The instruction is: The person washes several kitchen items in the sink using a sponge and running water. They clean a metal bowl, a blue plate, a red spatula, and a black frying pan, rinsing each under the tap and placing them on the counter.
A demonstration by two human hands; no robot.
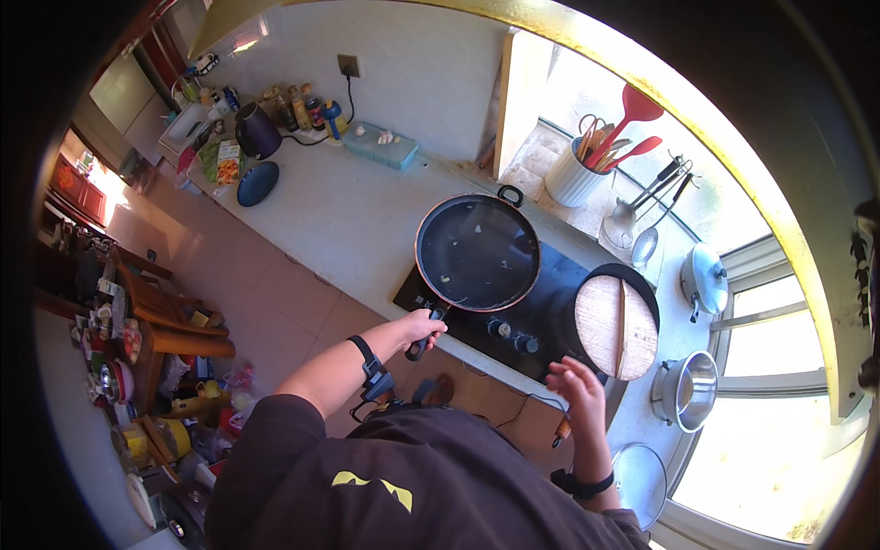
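Observation:
My left hand (425,331) is closed around the black handle of a wide dark frying pan (478,251). The pan rests over the left part of a black glass cooktop (550,302), with a few small pale bits inside it. My right hand (577,385) is raised at the cooktop's front right edge, its fingers loosely curled and apart, and nothing shows in it. Just beyond it a round wooden lid (617,328) sits on a dark pan. A wooden-handled utensil (562,432) appears beside the right wrist; what holds it up cannot be told.
Behind the cooktop stand a white utensil crock (577,175) and hanging ladles (624,214). A steel pot (693,390) and glass lid (639,481) lie right. Along the left counter are a dark blue plate (258,184), kettle (258,130), bottles (300,108) and blue box (380,146).

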